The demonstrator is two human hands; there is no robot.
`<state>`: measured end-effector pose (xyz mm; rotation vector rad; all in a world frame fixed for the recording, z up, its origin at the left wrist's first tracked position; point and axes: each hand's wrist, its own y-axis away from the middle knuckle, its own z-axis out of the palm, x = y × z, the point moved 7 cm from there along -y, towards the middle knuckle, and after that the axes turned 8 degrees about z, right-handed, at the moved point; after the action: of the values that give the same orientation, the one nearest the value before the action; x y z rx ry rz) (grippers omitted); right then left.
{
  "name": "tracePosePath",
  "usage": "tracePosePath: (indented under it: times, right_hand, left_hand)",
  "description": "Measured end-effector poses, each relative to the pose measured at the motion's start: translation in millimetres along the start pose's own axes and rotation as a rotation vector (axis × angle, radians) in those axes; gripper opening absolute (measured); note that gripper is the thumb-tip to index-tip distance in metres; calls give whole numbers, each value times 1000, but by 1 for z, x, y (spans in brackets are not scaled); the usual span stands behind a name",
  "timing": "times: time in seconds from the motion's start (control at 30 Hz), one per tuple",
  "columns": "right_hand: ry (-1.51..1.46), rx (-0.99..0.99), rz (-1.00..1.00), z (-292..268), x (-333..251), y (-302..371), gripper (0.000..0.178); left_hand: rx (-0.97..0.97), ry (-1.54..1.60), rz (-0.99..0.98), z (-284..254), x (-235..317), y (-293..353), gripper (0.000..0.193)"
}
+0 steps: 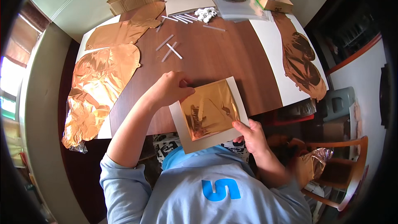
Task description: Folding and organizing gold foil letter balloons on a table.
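Observation:
A square of folded gold foil [211, 110], apparently a flat foil balloon, lies on a white card [192, 145] tilted over the table's near edge. At its upper left corner, my left hand [172, 85] has curled fingers, thumb and fingertips pinching near the foil's edge. My right hand [252, 136] grips the card's lower right side, thumb on top and fingers underneath. Flat uninflated gold foil balloons [105, 68] spread along the table's left side, and another one [300, 54] lies along the right.
White plastic sticks [174, 51] and clear ones [165, 42] lie on the brown table [219, 60]. Behind them are a white cottony heap [205, 14], a card stack [190, 2], clear plastic sheets [240, 8] and a small box [273, 3]. A wooden chair [352, 170] stands at right.

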<state>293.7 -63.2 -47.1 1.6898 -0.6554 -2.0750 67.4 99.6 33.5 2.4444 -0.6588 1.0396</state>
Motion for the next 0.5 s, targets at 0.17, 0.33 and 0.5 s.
tracePosePath:
  times: [0.17, 0.33, 0.5]
  right_hand:
    - [-48, 22, -22, 3, 5, 0, 31]
    - [-77, 53, -61, 5, 8, -1, 31]
    - [-48, 89, -39, 12, 4, -1, 32]
  left_hand:
    - [24, 31, 17, 3, -9, -5, 25]
    - [48, -12, -14, 2, -11, -12, 26]
    - [139, -284, -46, -1, -4, -12, 31]
